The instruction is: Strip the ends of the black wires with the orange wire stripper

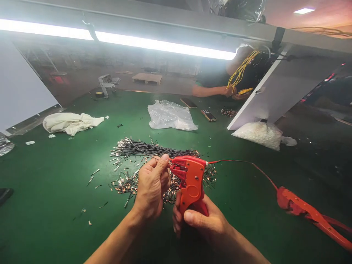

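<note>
My right hand (203,220) is wrapped round the handles of an orange and red wire stripper (194,187), held upright above the table. Between the thumb and fingers of my left hand (152,183) is a thin wire, its end at the tool's jaws; the fingers mostly hide it. One thin length (139,146) trails up and left from that hand. Behind both hands lies a bundle of black wires (162,149) with metal ends. Many short cut wire bits (126,185) are scattered below it. A red cord (233,160) runs from the stripper's back to a second orange-red tool (310,212).
On the green table (68,176) lie a clear plastic bag (172,116), white cloth (71,123), a phone (188,103) and another dark handset (208,115). A bag of white pieces (261,135) leans by a panel (286,84). Across the table, a person's hands (233,91) hold yellow wires (242,71).
</note>
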Demonstrator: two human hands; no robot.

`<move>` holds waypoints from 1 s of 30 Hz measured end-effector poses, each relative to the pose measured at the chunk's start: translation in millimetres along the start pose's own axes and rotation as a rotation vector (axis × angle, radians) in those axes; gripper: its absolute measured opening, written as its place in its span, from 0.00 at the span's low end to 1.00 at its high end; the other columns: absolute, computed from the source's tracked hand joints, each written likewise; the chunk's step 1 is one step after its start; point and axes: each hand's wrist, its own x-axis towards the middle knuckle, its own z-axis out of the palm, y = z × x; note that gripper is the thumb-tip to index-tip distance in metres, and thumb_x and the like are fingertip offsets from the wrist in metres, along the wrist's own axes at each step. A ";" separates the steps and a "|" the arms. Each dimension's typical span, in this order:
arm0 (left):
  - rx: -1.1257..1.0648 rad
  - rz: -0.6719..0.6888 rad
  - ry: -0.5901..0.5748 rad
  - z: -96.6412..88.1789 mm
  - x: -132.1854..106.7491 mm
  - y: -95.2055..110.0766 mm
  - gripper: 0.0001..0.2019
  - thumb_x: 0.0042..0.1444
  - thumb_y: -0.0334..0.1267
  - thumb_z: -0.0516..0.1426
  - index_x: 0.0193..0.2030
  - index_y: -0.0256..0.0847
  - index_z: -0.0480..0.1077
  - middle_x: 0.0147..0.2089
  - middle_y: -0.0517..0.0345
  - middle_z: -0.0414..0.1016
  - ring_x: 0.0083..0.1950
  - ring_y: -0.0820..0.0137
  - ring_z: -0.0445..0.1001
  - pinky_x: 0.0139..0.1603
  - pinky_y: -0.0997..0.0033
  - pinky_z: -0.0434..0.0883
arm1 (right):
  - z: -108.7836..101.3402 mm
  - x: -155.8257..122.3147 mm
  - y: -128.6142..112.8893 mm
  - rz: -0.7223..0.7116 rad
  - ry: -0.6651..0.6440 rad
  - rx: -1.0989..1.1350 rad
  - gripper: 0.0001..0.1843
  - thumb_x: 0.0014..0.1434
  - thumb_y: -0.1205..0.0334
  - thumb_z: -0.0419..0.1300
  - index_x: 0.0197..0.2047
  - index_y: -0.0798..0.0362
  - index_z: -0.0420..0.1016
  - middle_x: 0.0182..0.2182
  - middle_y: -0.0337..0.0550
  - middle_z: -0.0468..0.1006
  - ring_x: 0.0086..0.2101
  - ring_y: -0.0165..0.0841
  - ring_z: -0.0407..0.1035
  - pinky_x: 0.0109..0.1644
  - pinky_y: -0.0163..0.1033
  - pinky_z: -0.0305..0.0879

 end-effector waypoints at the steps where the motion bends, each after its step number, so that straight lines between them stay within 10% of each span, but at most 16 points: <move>1: -0.006 -0.010 -0.002 0.3 0.0 0.4 0.24 0.48 0.50 0.66 0.24 0.42 0.54 0.16 0.75 0.45 0.17 0.83 0.42 0.16 0.81 0.44 | 0.0 0.2 0.3 0.001 0.013 0.004 0.17 0.56 0.53 0.67 0.38 0.58 0.70 0.28 0.41 0.70 0.27 0.31 0.66 0.33 0.39 0.65; 30: -0.022 -0.066 -0.013 3.8 -3.5 -0.8 0.25 0.45 0.49 0.68 0.24 0.42 0.53 0.17 0.75 0.45 0.16 0.84 0.42 0.15 0.83 0.45 | 4.5 -4.5 9.4 0.070 0.052 0.243 0.15 0.54 0.57 0.68 0.38 0.57 0.69 0.24 0.38 0.72 0.23 0.29 0.69 0.27 0.35 0.69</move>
